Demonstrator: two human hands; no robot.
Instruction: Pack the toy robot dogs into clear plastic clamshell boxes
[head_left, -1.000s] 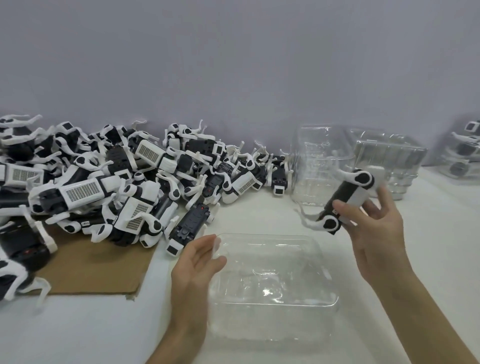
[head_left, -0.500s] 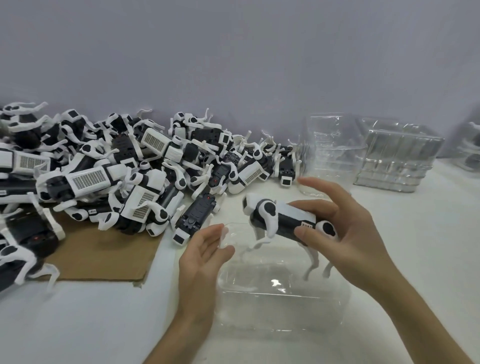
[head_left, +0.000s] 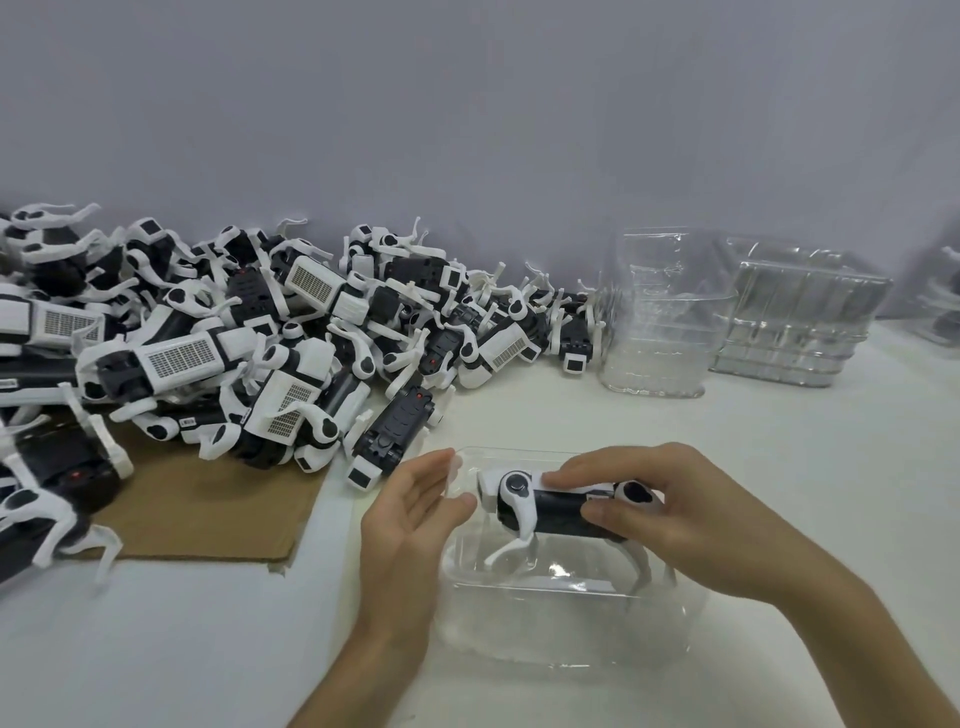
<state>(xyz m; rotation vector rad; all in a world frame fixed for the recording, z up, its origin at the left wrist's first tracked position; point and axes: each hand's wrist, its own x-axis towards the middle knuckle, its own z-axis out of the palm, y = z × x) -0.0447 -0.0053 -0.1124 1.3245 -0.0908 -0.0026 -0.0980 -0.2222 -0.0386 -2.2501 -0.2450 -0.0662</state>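
My right hand (head_left: 696, 525) clamps the black-and-white toy robot dog (head_left: 553, 514); my flat left hand (head_left: 410, 514) braces the clear plastic clamshell box (head_left: 571, 634). I'd lower it level.

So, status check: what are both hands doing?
Right hand grips the toy dog, legs down in the clear box. Left hand, fingers straight, at the box's left rim. Nothing blocking.
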